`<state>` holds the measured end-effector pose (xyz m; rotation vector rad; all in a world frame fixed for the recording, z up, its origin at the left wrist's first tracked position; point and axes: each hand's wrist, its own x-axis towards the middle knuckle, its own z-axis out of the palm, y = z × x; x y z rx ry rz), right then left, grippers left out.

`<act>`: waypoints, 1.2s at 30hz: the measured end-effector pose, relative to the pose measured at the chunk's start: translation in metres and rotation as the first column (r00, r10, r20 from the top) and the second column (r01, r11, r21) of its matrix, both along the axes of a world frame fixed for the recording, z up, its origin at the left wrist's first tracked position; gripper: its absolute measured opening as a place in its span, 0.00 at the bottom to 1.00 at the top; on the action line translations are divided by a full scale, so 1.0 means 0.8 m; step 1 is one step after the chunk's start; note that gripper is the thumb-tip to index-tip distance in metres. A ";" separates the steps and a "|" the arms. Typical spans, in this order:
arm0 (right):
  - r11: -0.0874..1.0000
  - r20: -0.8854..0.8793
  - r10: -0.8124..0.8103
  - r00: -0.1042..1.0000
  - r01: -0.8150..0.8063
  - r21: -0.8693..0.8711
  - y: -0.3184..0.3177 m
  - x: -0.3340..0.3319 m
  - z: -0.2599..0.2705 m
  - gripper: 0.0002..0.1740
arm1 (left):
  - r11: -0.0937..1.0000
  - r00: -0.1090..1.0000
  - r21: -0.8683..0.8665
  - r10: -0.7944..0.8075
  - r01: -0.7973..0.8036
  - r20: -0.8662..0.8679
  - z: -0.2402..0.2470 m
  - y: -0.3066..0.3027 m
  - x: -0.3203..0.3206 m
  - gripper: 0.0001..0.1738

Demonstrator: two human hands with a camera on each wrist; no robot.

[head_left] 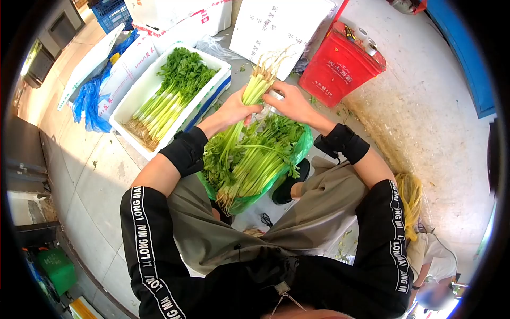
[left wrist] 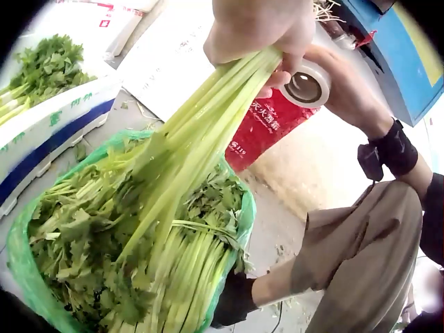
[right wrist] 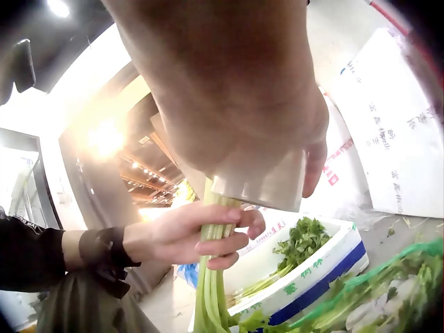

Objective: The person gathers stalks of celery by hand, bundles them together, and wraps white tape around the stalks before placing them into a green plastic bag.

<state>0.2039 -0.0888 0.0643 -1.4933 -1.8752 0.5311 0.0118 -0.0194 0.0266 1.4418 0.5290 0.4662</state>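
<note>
Upright in the head view is a bunch of celery [head_left: 257, 89], roots up and leaves down, gripped round its stalks by my left hand [head_left: 235, 109]. My right hand [head_left: 292, 102] is beside the upper stalks, its fingers round a wide roll of tape [left wrist: 304, 86]. In the right wrist view the roll [right wrist: 260, 182] sits against the celery stalks [right wrist: 211, 295], just above the left hand [right wrist: 184, 234]. Below both hands, a green plastic bag [head_left: 304, 144] holds more celery [head_left: 255, 165]. The right palm and some fingers are hidden.
A white foam box [head_left: 118, 116] with celery bunches [head_left: 171, 94] stands at the left. Behind are a white foam lid [head_left: 276, 26] and a red bin [head_left: 337, 66]. Blue plastic [head_left: 91, 103] lies beyond the box. The person's knees flank the bag.
</note>
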 end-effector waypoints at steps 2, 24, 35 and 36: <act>0.998 -0.037 0.008 0.999 -0.010 -0.056 -0.001 0.003 0.000 0.19 | 0.997 0.998 -0.037 -0.060 0.060 0.009 0.003 0.006 -0.002 0.17; 0.980 0.035 0.197 0.980 -0.198 0.036 0.001 0.010 -0.015 0.17 | 0.973 0.991 -0.191 -0.118 0.127 0.055 0.001 0.013 -0.012 0.14; 0.984 0.071 0.169 0.983 -0.172 0.039 -0.005 0.009 -0.016 0.23 | 0.949 0.978 -0.238 -0.202 0.208 0.053 -0.011 0.012 -0.007 0.12; 0.988 0.059 0.151 0.987 -0.153 0.033 -0.005 0.008 -0.015 0.24 | 0.947 0.979 -0.251 -0.195 0.203 0.056 -0.006 0.011 -0.008 0.13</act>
